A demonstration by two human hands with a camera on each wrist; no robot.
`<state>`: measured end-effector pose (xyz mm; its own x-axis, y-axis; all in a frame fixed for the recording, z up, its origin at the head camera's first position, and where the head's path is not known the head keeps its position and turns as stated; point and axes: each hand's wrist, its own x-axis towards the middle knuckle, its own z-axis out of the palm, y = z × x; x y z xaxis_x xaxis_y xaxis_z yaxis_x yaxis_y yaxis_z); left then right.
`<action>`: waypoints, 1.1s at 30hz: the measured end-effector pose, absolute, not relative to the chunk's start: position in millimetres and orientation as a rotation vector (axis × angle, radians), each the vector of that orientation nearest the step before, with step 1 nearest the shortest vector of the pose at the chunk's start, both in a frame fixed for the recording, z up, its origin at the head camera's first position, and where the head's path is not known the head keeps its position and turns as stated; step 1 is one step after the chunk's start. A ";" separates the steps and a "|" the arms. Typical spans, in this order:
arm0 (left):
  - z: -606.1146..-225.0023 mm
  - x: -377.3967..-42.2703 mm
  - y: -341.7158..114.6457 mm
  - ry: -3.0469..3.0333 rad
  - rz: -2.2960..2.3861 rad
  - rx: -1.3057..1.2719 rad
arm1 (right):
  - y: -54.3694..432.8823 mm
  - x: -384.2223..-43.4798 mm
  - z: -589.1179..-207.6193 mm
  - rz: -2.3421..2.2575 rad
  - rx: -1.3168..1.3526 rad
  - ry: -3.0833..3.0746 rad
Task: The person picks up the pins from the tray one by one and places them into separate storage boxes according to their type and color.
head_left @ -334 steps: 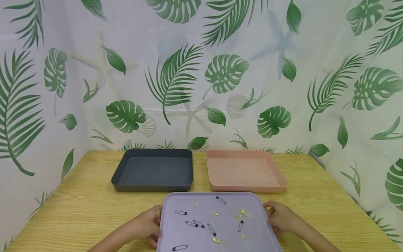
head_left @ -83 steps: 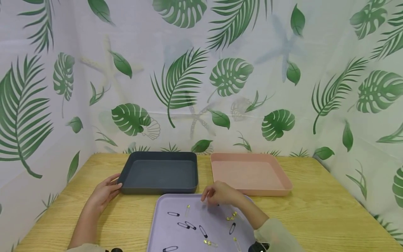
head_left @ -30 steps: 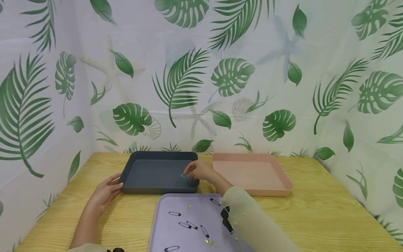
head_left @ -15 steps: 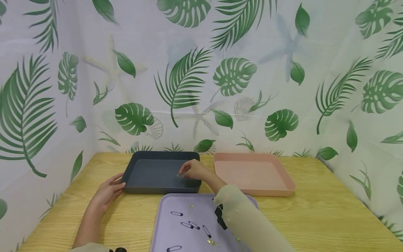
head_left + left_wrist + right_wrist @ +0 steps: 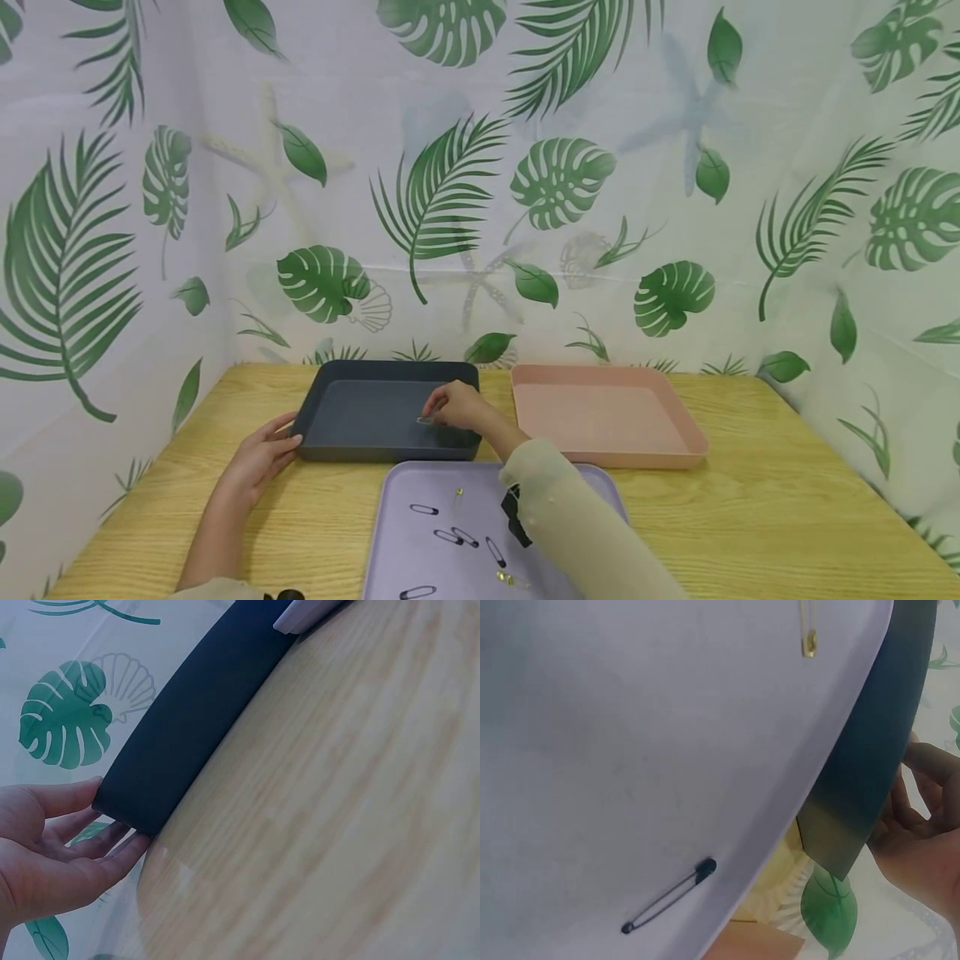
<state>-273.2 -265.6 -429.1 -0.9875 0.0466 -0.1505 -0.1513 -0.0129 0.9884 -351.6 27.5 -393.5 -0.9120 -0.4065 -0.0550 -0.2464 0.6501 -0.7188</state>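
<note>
My right hand (image 5: 459,406) pinches a thin gold-looking safety pin (image 5: 425,421) by one end, over the right part of the dark tray (image 5: 360,410). Whether the pin touches the tray floor I cannot tell. My left hand (image 5: 255,462) holds the dark tray at its front left corner; in the left wrist view its thumb and fingertips span the end wall. Nearer me lies the lilac tray (image 5: 420,567), bearing several black safety pins (image 5: 495,552) and gold ones (image 5: 459,493). My right forearm hides part of it. The right wrist view shows a black pin (image 5: 667,896) close up.
Beside the dark tray, on its right, stands a pink tray (image 5: 607,412) with raised walls. All three trays are on a wooden table (image 5: 780,517). A leaf-printed cloth (image 5: 480,208) rises behind the table and along both sides.
My right hand has gone from over the lilac tray to over the dark tray with the gold safety pin, drifting slightly left lately. My left hand stays at the dark tray's corner.
</note>
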 end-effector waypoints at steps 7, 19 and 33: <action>-429.3 -273.1 -266.0 2.093 2.150 -0.120 | 22.9 -351.1 -397.3 -1.076 -0.524 2.679; -428.9 -273.8 -263.7 2.094 2.148 -0.137 | 22.9 -351.1 -400.2 -0.966 -0.602 2.781; -429.4 -273.9 -264.1 2.110 2.134 -0.126 | 32.0 -349.1 -390.8 -0.998 -0.600 2.744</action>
<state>-273.9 -264.1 -429.4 -0.9870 0.0391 -0.1560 -0.1564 -0.0083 0.9877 -349.1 32.0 -390.8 -0.9066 -0.4218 -0.0132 -0.3148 0.6968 -0.6445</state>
